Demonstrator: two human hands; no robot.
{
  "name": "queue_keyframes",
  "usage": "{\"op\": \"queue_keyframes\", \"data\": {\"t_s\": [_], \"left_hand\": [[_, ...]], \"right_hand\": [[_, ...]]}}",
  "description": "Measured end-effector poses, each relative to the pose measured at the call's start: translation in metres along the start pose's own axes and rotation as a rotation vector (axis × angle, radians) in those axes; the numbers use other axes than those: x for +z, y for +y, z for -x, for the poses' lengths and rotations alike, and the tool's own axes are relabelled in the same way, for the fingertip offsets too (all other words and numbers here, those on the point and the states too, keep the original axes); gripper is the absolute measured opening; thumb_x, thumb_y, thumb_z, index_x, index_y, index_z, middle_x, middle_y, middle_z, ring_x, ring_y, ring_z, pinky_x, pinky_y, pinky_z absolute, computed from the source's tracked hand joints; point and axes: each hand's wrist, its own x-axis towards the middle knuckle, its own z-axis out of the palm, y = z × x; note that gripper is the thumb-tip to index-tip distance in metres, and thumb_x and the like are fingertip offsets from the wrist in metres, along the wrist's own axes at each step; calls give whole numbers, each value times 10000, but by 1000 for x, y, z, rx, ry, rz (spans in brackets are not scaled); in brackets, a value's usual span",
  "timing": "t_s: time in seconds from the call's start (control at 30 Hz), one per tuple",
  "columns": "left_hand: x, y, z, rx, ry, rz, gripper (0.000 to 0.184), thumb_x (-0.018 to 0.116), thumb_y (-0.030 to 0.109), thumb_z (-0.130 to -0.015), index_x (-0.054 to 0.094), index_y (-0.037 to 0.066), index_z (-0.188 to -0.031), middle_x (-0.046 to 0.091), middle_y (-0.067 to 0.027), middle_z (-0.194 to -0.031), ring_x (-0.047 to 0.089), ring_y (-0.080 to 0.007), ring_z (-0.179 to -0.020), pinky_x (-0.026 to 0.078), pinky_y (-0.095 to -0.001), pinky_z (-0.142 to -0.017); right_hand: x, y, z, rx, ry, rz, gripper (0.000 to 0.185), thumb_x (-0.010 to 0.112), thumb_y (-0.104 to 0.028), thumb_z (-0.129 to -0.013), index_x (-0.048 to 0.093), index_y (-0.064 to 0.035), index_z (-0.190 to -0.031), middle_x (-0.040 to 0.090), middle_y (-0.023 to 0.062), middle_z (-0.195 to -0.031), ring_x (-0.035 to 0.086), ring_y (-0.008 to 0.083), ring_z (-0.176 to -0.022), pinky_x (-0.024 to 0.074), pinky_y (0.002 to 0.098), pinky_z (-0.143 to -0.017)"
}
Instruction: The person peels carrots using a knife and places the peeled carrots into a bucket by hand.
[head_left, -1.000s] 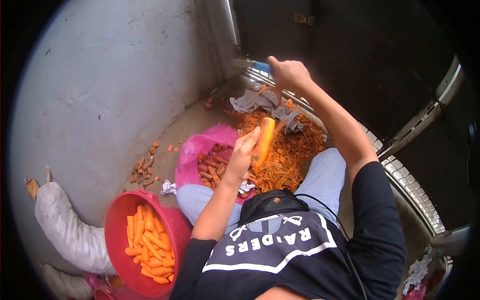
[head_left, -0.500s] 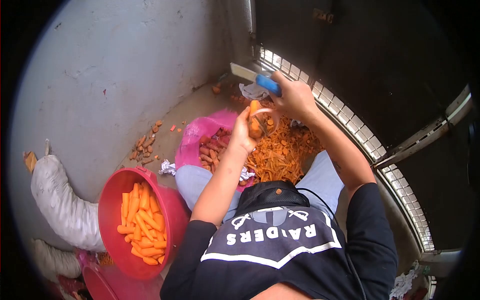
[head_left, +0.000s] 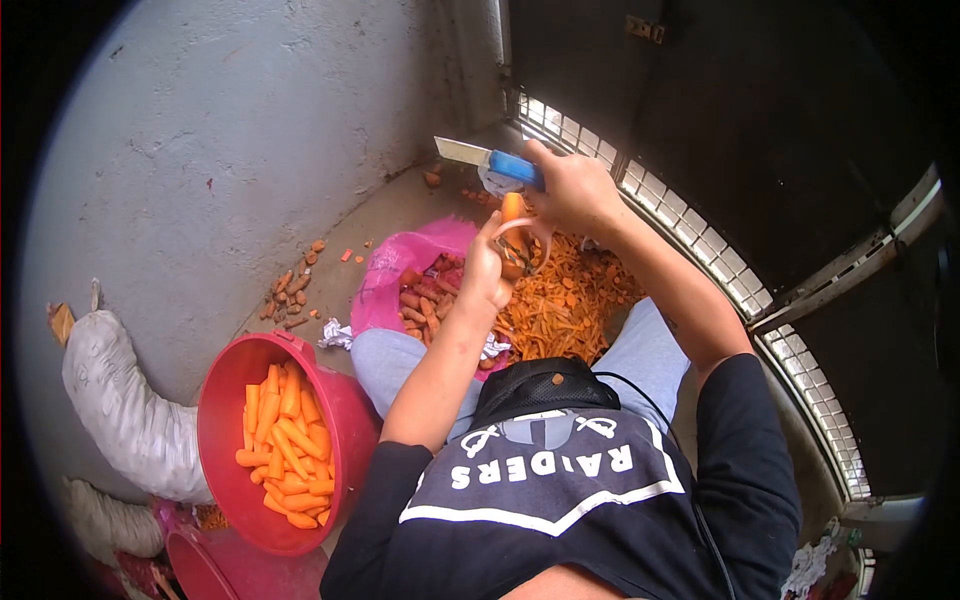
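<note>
My left hand is closed around a carrot, whose peeled orange top points up. The carrot's lower end is darker and partly hidden. A pale, loop-shaped band curves around the carrot; I cannot make out what it belongs to. Just above, my right hand grips a knife by its blue handle, with the wide blade pointing left, apart from the carrot. Below both hands lies a heap of orange peelings. Beside it, a pink plastic sack holds unpeeled carrots.
A red bucket with peeled carrots stands at my left. Behind it leans a filled white sack. Carrot scraps lie on the floor by the grey wall. A dark metal door stands on the right.
My right hand and the knife have shifted left, and the blade is now more level. My left hand keeps hold of the carrot, barely moving.
</note>
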Motion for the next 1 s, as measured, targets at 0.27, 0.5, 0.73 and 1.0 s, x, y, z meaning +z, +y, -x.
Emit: {"op": "queue_keyframes", "data": {"t_s": [0.27,0.5,0.73,1.0], "left_hand": [[34,11,26,61,3,-174,321,400,266,-1005,579,39,-1146,645,-52,-959,625,-128,-835,521,-277,-726],[2,9,14,15,-77,-277,312,391,291,-993,552,48,-1105,630,-61,-875,625,-136,-668,525,-254,-514],[15,12,33,-54,-137,-437,399,427,386,-997,553,30,-1124,613,-43,-810,602,-115,-596,513,-233,-487],[1,16,6,-111,-82,-42,409,445,410,-986,563,54,-1147,636,-69,-943,617,-171,-672,535,-314,-543]], "right_hand": [[5,9,-14,12,30,-77,280,616,-235,-800,536,-114,-1040,646,173,-725,636,386,-717,490,488,-649],[6,26,-28,48,43,-120,256,597,-231,-816,551,-115,-1039,659,171,-795,636,387,-769,488,485,-682],[5,92,-60,220,-21,156,308,634,-238,-775,545,-101,-1036,676,162,-831,661,341,-854,508,457,-701],[-2,63,-27,358,77,-172,264,603,-262,-835,567,-95,-1036,661,174,-805,646,366,-813,495,459,-711]]}}
